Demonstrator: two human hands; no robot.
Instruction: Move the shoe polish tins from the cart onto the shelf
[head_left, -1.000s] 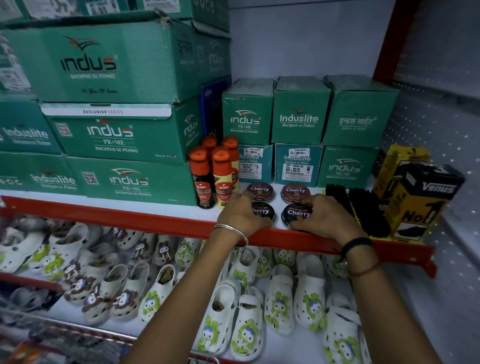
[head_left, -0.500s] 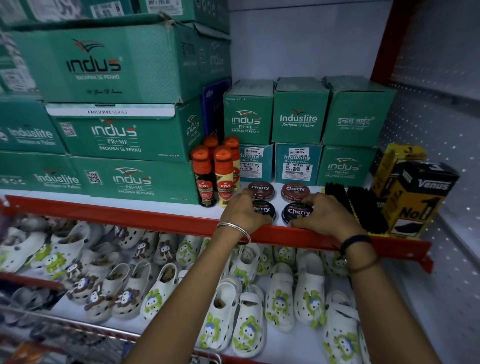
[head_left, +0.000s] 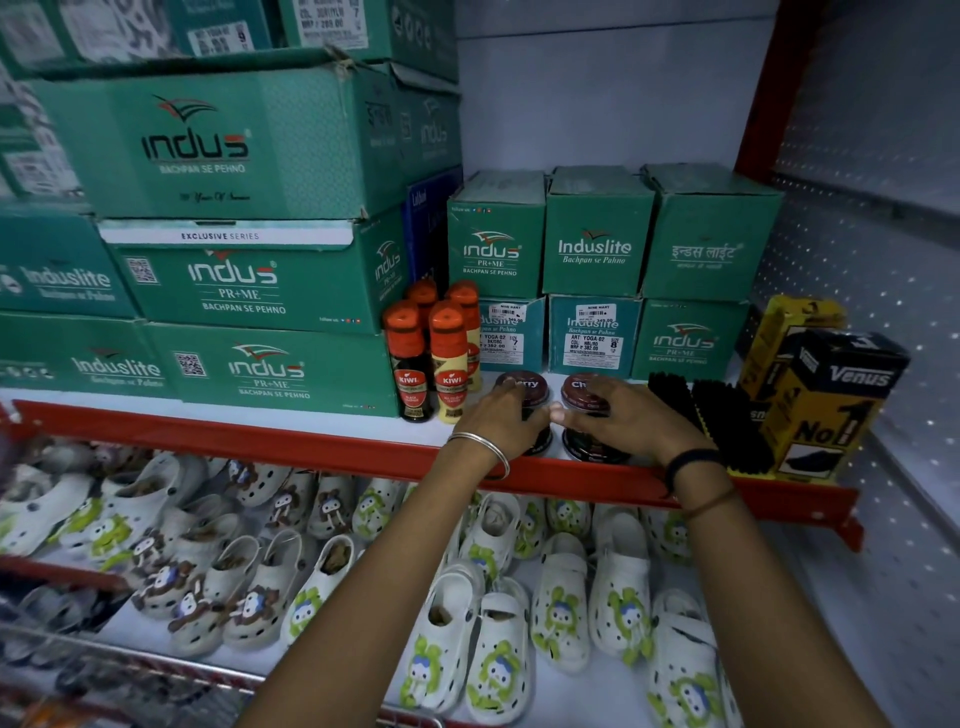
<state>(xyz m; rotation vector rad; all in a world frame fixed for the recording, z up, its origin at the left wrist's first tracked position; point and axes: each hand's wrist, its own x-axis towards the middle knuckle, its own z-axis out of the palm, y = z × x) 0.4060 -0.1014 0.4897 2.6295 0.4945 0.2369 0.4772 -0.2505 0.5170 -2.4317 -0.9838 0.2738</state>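
**Tins Squared Up at the Shelf's Red Lip**

Because the tins belonged in a tidy block, both hands were on the shelf rather than at the cart. Everything is placed here from the polish bottles (head_left: 431, 353), the cluster of orange-capped bottles standing on the shelf (head_left: 291, 423).

Just right of the bottles sat the shoe polish tins: a back left tin (head_left: 527, 387) and a back right tin (head_left: 579, 395), each with part of its label showing, and a front right tin (head_left: 592, 449) nearer the red lip. A front left tin could not be made out; the left hand hid that spot.

The left hand (head_left: 501, 415) lay over the tins nearest the bottles, fingers curled loosely down. Whether it gripped a tin or only pressed on one could not be told. The right hand (head_left: 621, 415) lay further right of the bottles, spread over the right-hand pair, thumb pointed toward the left hand. It looked more like a steadying press than a closed grasp, though that too was unsure.

The hands seemed to be nudging the tins together, so they would sit in rows between the bottles and the black brushes (head_left: 722, 415) further right. The green shoe boxes (head_left: 595, 332) behind the bottles' row served as a backstop. The cart was barely in view, so how many tins remained on it could not be judged.
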